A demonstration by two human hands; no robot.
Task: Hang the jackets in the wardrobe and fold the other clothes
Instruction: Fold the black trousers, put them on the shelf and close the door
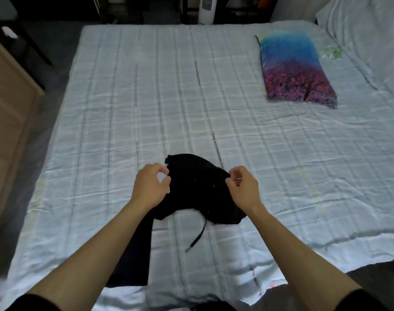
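One black garment [191, 189], drawstring [197, 237] trailing, on bed [124, 108] near edge, well clear of pillow [297, 68]. Left hand [150, 187], right hand [243, 187] pinching upper corners. Likely light, limp, non-fragile; best held at waistband edges.

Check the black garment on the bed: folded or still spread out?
Partly folded. The black garment is bunched between both hands, left hand and right hand, while one leg trails flat toward the near bed edge.
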